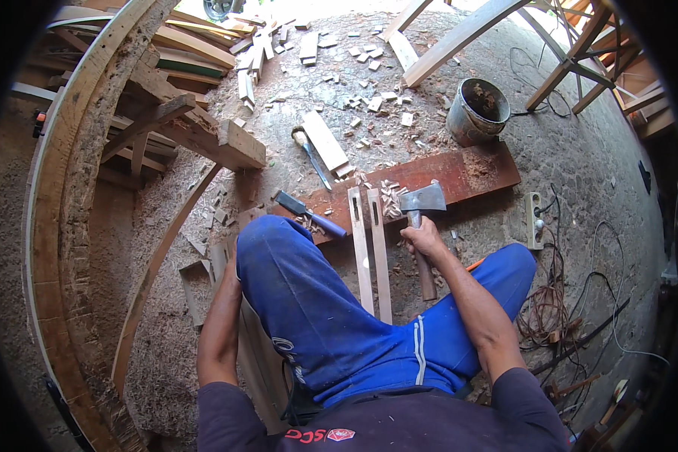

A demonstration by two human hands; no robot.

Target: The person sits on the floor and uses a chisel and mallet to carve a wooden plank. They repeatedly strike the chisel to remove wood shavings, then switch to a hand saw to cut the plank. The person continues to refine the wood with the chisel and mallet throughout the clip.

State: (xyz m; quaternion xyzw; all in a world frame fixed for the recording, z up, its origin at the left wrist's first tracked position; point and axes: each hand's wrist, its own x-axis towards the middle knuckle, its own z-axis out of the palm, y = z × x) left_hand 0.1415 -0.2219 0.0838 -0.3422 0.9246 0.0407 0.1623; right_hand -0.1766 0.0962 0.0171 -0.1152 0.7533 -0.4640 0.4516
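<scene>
Grey, flared metal axe beside two slender, slotted wooden strips

Bright daylight is flooding in at the far end, and I'm looking down on a rough grey floor, with pale offcuts strewn right across its upper half. Over to my left, a long curved timber sweeps along the edge, boards heaped untidily at top left. Up top right I've got wooden framework with slanting legs; below it, a white power strip and tangled cables sprawling over the floor.
</scene>
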